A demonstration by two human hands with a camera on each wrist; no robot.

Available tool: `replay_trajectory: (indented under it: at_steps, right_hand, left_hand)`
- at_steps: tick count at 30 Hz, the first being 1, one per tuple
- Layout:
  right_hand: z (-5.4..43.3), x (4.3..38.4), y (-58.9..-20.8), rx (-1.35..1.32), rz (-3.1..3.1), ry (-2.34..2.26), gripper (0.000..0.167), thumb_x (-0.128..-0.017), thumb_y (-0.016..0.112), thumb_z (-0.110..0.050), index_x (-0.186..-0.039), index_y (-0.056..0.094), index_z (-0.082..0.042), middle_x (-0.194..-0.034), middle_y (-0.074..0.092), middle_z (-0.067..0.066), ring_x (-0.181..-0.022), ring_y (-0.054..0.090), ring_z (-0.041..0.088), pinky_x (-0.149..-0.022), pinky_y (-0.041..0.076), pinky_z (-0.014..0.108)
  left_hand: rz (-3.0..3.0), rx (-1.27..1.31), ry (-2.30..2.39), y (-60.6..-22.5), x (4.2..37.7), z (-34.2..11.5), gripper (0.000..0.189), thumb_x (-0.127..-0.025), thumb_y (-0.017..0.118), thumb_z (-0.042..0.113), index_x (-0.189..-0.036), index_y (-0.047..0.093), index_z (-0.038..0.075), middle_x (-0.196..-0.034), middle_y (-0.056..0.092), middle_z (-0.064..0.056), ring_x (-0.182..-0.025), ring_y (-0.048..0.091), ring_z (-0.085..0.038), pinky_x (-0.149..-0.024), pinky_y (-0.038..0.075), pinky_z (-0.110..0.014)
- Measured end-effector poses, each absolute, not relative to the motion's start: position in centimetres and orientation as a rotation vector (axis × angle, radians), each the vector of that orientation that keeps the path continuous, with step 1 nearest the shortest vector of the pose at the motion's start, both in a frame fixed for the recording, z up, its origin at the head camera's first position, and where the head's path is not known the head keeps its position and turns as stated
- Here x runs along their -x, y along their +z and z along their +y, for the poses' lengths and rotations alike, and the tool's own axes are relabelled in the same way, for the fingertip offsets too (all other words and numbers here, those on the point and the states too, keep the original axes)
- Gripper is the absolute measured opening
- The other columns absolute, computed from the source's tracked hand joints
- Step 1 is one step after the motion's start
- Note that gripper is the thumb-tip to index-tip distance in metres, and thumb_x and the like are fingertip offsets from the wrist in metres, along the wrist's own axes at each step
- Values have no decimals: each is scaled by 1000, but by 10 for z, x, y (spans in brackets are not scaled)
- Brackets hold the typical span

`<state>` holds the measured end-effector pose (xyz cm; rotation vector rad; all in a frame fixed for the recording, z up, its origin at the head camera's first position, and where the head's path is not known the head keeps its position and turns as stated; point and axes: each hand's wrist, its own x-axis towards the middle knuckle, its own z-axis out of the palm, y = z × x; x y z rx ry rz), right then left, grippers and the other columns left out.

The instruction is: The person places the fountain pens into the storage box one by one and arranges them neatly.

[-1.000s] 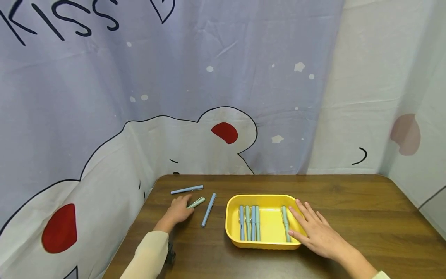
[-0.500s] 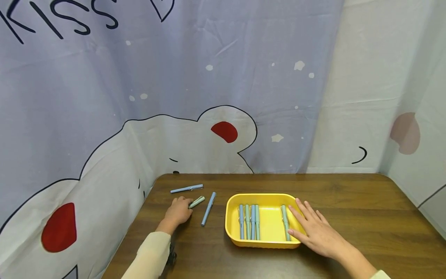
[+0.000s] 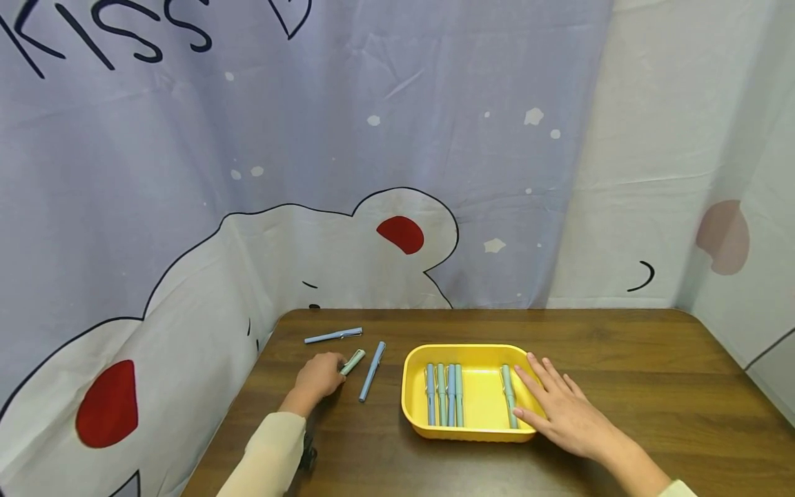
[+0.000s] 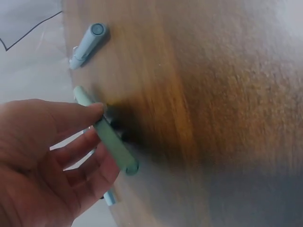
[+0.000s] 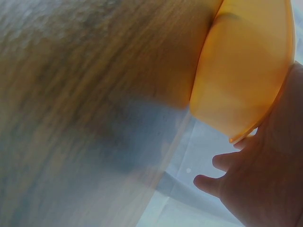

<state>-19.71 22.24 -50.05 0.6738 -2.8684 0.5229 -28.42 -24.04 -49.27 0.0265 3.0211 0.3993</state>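
My left hand (image 3: 319, 376) pinches a green pen (image 4: 112, 144) between thumb and fingers at the left of the table; in the head view the hand covers one end of it. Two blue pens lie close by: one blue pen (image 3: 332, 336) behind the hand, another blue pen (image 3: 373, 372) to its right. With fingers spread, my right hand (image 3: 568, 413) rests on the right rim of a yellow tray (image 3: 472, 435). Inside the tray, a row of blue and green pens (image 3: 442, 395) lies at the left, and a single green pen (image 3: 509, 397) near the right wall.
The brown wooden table (image 3: 646, 386) stands against a printed curtain (image 3: 484, 172) at the back and sides. Between the left hand and the tray lies the slanted blue pen. A dark wrist strap (image 3: 308, 452) shows under the left sleeve.
My left fingers have drawn in around the green pen, and its visible end has swung to a steeper angle. My right hand, the tray and the other pens have stayed put.
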Motion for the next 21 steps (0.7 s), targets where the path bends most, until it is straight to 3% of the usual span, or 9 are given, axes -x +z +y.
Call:
replay_trajectory:
  at_steps: [6, 13, 21]
  right_hand:
    - [222, 197, -501, -680, -2868, 529, 72, -100, 56, -55, -156, 41, -13, -165, 26, 19, -147, 28, 48, -109, 28, 72]
    - [223, 197, -501, -678, -2864, 518, 72, -100, 56, -56, -156, 41, -13, -165, 26, 19, -147, 28, 48, -109, 28, 72]
    - [223, 197, -501, -682, -2863, 510, 72, -100, 55, -55, -156, 42, -12, -165, 26, 19, -147, 29, 48, -109, 29, 72]
  left_hand:
    - [2992, 33, 598, -490, 282, -241, 35, -93, 75, 20, -126, 67, 11, -104, 73, -5, -79, 66, -20, -68, 54, -39]
    - [2813, 49, 1148, -480, 277, -236, 40, -90, 78, 15, -126, 65, 5, -96, 73, -4, -72, 66, -17, -59, 58, -35]
    - [2513, 67, 1550, -474, 268, -229, 53, -91, 78, 19, -136, 59, -2, -107, 68, -11, -76, 67, -19, -61, 61, -36]
